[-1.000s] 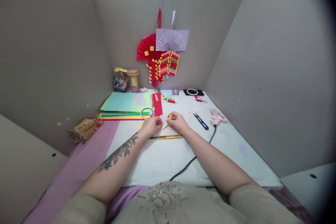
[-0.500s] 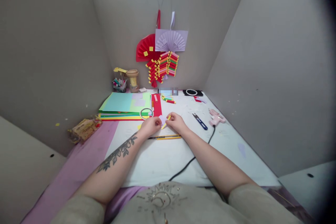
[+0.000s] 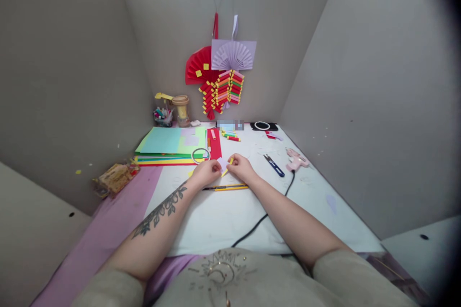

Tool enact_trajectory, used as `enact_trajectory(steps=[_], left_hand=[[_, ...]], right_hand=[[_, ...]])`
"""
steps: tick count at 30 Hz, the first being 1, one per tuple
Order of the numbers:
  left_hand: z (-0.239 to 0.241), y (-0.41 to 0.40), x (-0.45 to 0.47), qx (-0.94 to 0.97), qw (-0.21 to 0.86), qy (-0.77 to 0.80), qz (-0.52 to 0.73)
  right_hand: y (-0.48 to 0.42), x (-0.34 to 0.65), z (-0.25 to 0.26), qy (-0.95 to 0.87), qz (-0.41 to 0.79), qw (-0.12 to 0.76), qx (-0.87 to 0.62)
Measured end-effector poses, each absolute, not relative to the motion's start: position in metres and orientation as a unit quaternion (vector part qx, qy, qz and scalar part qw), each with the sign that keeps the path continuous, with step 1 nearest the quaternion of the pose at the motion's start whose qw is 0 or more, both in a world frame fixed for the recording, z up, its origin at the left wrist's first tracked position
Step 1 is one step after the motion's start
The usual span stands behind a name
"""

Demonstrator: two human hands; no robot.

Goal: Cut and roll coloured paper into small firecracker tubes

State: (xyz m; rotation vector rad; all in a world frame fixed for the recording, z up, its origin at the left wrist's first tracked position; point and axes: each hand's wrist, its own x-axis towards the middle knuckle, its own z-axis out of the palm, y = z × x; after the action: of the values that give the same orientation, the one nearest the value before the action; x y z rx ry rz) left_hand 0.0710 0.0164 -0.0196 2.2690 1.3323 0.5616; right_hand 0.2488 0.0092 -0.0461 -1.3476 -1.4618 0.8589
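Over the middle of the table, my hands work close together. My left hand (image 3: 208, 172) is closed, its fingertips pinching the edge of a small lilac piece of paper (image 3: 222, 163). A narrow yellow paper strip (image 3: 225, 171) slants across that paper's right side, and my right hand (image 3: 240, 168) pinches it between thumb and fingers. Whether the strip is stuck to the lilac paper I cannot tell. Just below my hands lie a yellow pencil (image 3: 232, 189) and a dark, slim tool (image 3: 212, 188) beside it. A white ring, probably a tape roll (image 3: 200, 156), sits by my left hand.
Stacked coloured paper sheets (image 3: 165, 140) lie at the left. To the right are a blue-handled cutter (image 3: 274, 166) and a pink glue gun (image 3: 296, 158) with a black cord (image 3: 252, 230). Small paper rolls (image 3: 231, 136) lie behind. Paper fan decorations (image 3: 234, 55) hang on the back panel.
My hands stay nearly in place, both still holding the paper pieces. The view has shifted very slightly.
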Motion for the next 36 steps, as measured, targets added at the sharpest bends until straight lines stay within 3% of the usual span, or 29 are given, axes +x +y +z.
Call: enact_trajectory(steps=[36], left_hand=[[-0.014, 0.007, 0.078, 0.834, 0.201, 0.471, 0.202]], right_hand=[[0.016, 0.261, -0.038, -0.609, 0.251, 0.442, -0.608]])
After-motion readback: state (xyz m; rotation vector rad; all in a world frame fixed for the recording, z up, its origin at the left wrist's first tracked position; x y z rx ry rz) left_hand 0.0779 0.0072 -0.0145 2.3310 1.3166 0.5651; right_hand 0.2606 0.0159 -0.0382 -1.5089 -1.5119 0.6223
